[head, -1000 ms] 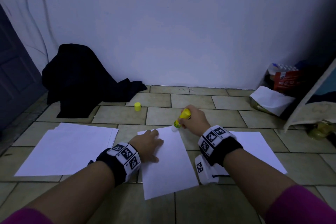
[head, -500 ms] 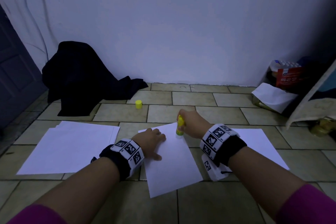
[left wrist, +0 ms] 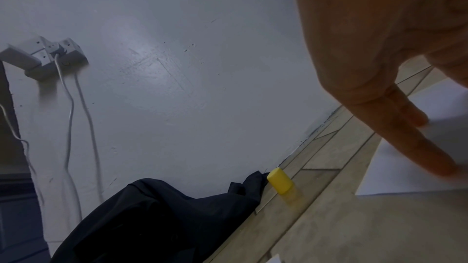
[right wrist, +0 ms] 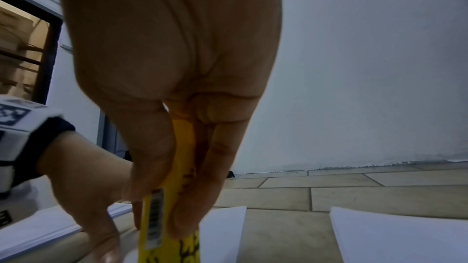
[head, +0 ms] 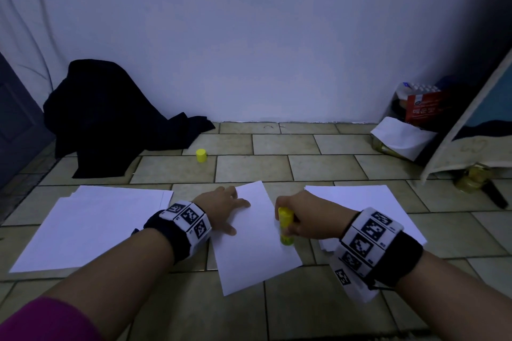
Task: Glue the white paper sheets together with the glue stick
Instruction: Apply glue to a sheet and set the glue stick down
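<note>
Glue stick (head: 285, 225) upright, tip on paper sheet (head: 255, 241)

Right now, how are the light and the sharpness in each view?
Head view: dim, bluish, dark corners, glue stick sharp. Left wrist view: left hand blurred, yellow cap clearer. Right wrist view: right hand soft, close.

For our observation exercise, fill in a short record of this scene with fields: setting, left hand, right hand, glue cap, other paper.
setting: tiled floor by a pale wall
left hand: fingers flat, pressing the middle sheet
right hand: grips the yellow glue stick upright, tip down on the sheet's right side
glue cap: off, standing on the floor near the dark cloth
other paper: left stack; right sheets
</note>
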`<action>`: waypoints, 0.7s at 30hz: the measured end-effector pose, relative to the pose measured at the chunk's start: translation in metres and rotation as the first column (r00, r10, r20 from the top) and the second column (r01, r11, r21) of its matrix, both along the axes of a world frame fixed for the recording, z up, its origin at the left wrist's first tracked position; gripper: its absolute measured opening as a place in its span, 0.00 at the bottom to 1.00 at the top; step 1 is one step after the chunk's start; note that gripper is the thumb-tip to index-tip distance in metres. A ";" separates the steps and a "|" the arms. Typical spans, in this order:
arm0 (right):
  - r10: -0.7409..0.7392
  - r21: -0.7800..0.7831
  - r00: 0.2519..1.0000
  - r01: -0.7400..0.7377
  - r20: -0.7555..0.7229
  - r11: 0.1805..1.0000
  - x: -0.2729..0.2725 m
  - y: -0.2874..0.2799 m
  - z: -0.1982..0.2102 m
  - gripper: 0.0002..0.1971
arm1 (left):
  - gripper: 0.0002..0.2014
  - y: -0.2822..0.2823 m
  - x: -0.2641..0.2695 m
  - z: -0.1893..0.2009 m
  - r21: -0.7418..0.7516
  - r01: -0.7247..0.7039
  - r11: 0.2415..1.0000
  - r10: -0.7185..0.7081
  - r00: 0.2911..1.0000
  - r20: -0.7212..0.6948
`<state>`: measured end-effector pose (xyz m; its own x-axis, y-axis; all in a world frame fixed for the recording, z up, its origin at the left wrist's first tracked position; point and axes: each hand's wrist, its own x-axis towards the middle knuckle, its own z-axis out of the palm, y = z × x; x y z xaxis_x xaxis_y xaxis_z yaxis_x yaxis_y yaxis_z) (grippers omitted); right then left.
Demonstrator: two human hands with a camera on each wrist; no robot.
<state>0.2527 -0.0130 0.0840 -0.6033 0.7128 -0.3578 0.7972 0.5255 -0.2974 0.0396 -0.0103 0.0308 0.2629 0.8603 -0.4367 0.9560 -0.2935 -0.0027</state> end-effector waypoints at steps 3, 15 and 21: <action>0.032 -0.042 0.999 -0.030 0.034 0.999 0.004 -0.001 0.001 0.17 | 0.36 -0.001 -0.002 -0.001 -0.029 0.013 0.999 -0.014 0.999 -0.029; -0.427 -0.095 0.725 0.452 -0.540 0.887 0.008 0.047 -0.003 0.14 | 0.39 -0.014 -0.003 -0.007 0.113 -0.169 0.979 0.177 0.982 -0.064; -0.469 -0.049 0.707 0.526 -0.530 0.849 -0.010 0.068 -0.026 0.14 | 0.30 -0.015 0.002 -0.005 0.045 -0.022 0.999 0.023 0.999 -0.023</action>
